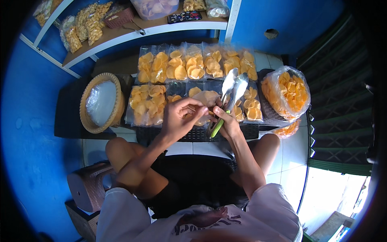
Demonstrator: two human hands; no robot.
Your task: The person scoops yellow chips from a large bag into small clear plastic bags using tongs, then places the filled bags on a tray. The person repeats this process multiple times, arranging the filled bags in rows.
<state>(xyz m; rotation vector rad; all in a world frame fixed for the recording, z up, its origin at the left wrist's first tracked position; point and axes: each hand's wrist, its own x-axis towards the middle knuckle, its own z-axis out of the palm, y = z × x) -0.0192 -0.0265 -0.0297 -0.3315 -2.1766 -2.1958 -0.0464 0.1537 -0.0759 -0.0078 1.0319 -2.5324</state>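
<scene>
My left hand (pixel 181 117) is closed in a pinch in front of my lap, its fingertips at the edge of a translucent plastic bag (pixel 207 97). Just to its right, my right hand (pixel 229 123) is wrapped round a pair of tongs (pixel 238 88) with a green handle and shiny metal ends pointing away from me. The right fingers also come close to the bag; its lower part is hidden by the hands. Beyond and under the hands lie clear bags of round orange crackers (pixel 147 105) in a near row, with a far row of similar bags (pixel 195 62) behind.
A round woven basket (pixel 83 105) with clear plastic bags stands on the left. To the right, a large open bag of orange crackers (pixel 290 94) rests on a dark surface. A shelf (pixel 161 29) with snack bags, a tub and a phone hangs beyond. My knees flank the table.
</scene>
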